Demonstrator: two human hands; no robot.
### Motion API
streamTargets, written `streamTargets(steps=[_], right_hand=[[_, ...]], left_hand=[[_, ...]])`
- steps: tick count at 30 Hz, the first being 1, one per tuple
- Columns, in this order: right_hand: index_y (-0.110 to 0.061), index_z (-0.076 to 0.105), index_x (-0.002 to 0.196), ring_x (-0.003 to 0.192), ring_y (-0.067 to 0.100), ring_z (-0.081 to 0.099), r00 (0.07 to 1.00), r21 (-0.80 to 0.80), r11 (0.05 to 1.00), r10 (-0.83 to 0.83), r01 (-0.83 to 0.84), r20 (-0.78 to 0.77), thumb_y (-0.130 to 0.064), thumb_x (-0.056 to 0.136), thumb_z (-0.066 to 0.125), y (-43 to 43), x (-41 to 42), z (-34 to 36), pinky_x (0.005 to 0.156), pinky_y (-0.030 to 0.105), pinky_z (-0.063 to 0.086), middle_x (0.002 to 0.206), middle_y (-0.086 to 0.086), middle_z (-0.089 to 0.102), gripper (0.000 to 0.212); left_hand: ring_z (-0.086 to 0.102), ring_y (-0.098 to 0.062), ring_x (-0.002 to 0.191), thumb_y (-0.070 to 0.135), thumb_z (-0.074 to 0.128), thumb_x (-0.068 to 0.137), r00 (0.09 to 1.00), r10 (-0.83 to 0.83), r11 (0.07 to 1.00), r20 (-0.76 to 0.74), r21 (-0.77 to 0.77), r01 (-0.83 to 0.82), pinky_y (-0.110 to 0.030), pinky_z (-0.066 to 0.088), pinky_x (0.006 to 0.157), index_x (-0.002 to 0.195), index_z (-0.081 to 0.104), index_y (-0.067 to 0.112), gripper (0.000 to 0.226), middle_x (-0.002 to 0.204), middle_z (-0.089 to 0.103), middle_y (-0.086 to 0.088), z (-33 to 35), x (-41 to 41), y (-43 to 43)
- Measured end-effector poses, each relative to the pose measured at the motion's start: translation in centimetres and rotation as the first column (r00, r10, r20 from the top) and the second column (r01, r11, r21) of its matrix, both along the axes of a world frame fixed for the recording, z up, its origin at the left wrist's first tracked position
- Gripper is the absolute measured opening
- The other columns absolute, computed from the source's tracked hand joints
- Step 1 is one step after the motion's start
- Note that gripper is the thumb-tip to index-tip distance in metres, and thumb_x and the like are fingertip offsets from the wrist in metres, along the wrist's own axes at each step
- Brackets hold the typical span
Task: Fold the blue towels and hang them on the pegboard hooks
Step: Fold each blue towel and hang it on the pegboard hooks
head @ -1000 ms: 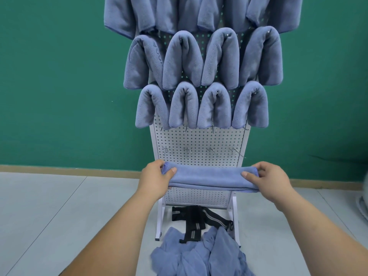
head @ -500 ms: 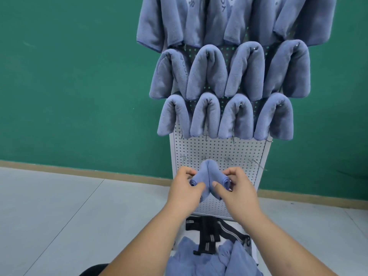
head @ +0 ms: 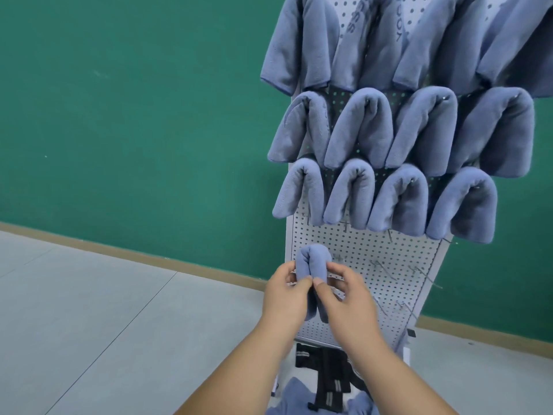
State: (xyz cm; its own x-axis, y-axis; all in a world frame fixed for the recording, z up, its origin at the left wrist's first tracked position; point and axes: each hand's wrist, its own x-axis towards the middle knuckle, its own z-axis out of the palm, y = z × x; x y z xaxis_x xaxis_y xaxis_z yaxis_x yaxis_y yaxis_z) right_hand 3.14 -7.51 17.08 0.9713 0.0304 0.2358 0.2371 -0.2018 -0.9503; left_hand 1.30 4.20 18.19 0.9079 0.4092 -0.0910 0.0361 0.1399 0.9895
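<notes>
A folded blue towel [head: 312, 262] is doubled over into an arch at the lower left of the white pegboard [head: 386, 256]. My left hand [head: 285, 298] grips its left end and my right hand [head: 344, 295] pinches its right end, thumbs nearly touching. The hook under the towel is hidden. Several folded blue towels [head: 398, 199] hang in rows on the hooks above. Bare metal hooks [head: 386, 269] stick out to the right of my hands.
A heap of loose blue towels [head: 294, 398] lies on the floor at the pegboard's foot, beside a black strap [head: 329, 381]. A green wall [head: 134, 115] stands behind, and grey floor [head: 89, 324] stretches to the left.
My hands brought the towel's two ends together, bending it from a flat strip into an arch, and moved it to the lower left of the pegboard. The view has swung left.
</notes>
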Motion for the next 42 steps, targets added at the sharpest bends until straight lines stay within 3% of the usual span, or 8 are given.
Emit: streamTargets(steps=[3,7,12,18,24,31,37,42], right_hand=[[-0.038,0.061,0.111,0.107,-0.007,0.064,0.997,0.023,0.997,-0.073,0.072,0.026,-0.039,0.092,0.077,1.6,0.7,1.0,0.094,0.032,0.056,0.111,-0.02,0.071,0.025],[-0.04,0.066,0.118,0.101,-0.005,0.068,0.991,0.032,0.995,-0.094,0.091,0.095,-0.032,0.096,0.074,2.6,1.9,2.2,0.091,0.03,0.058,0.106,-0.024,0.074,0.025],[-0.045,0.068,0.124,0.096,0.003,0.072,0.978,-0.018,0.998,-0.054,0.059,0.199,-0.028,0.103,0.06,3.8,3.2,4.0,0.085,0.032,0.058,0.105,-0.021,0.076,0.029],[-0.043,0.065,0.126,0.089,0.011,0.066,0.922,-0.189,0.94,-0.214,0.284,0.321,-0.036,0.102,0.056,4.6,6.9,3.8,0.078,0.035,0.055,0.098,-0.013,0.072,0.026],[-0.042,0.065,0.123,0.089,0.016,0.067,0.925,-0.24,0.909,-0.278,0.34,0.26,-0.041,0.104,0.053,4.9,8.9,1.9,0.078,0.039,0.055,0.095,-0.014,0.074,0.023],[-0.04,0.061,0.13,0.087,0.021,0.067,0.943,-0.351,0.886,-0.226,0.303,0.243,-0.04,0.105,0.051,5.6,11.6,-0.4,0.076,0.039,0.055,0.095,-0.009,0.074,0.026],[-0.033,0.054,0.124,0.086,0.026,0.065,0.955,-0.494,0.83,-0.141,0.258,0.262,-0.041,0.104,0.053,4.7,10.7,-3.0,0.069,0.043,0.053,0.094,-0.004,0.069,0.022],[-0.006,0.049,0.148,0.117,0.029,0.064,0.904,-0.645,0.695,-0.018,0.319,0.428,-0.03,0.099,0.065,3.1,9.1,-3.9,0.101,0.047,0.054,0.125,0.009,0.068,0.057]], left_hand=[[0.075,-0.008,0.091,0.014,0.064,0.097,0.998,0.046,0.996,0.052,-0.075,-0.042,-0.026,0.06,0.074,0.108,0.072,0.03,0.021,0.103,0.078,0.007,0.9,0.5,0.3],[0.075,-0.008,0.099,0.016,0.066,0.1,0.986,0.07,0.994,0.151,-0.091,-0.056,-0.03,0.061,0.084,0.109,0.074,0.031,0.02,0.103,0.078,0.013,2.1,1.3,1.1],[0.074,-0.013,0.106,0.022,0.068,0.099,0.95,0.087,0.992,0.301,0.067,-0.112,-0.039,0.062,0.092,0.123,0.069,0.037,0.029,0.124,0.074,0.004,2.1,2.8,2.5],[0.064,0.003,0.104,0.024,0.061,0.102,0.94,0.063,0.92,0.335,0.345,-0.185,-0.014,0.049,0.086,0.123,0.067,0.043,0.029,0.122,0.068,0.017,2.5,6.7,3.6],[0.06,0.012,0.102,0.025,0.059,0.104,0.942,0.091,0.844,0.323,0.477,-0.245,-0.004,0.042,0.079,0.124,0.069,0.04,0.026,0.111,0.067,0.025,0.8,9.3,3.9],[0.066,0.005,0.08,0.03,0.06,0.103,0.974,0.096,0.857,0.206,0.48,-0.186,-0.019,0.049,0.071,0.124,0.07,0.039,0.025,0.09,0.074,0.019,-1.8,11.9,4.6],[0.07,0.001,0.092,0.038,0.063,0.1,0.99,-0.01,0.797,0.14,0.598,-0.077,-0.036,0.06,0.083,0.116,0.066,0.042,0.017,0.096,0.075,0.021,-4.5,11.0,5.7],[0.066,-0.004,0.106,0.046,0.061,0.1,0.995,-0.065,0.635,0.072,0.772,-0.015,-0.038,0.058,0.089,0.133,0.059,0.04,0.033,0.12,0.07,0.02,-6.1,9.2,6.9]])
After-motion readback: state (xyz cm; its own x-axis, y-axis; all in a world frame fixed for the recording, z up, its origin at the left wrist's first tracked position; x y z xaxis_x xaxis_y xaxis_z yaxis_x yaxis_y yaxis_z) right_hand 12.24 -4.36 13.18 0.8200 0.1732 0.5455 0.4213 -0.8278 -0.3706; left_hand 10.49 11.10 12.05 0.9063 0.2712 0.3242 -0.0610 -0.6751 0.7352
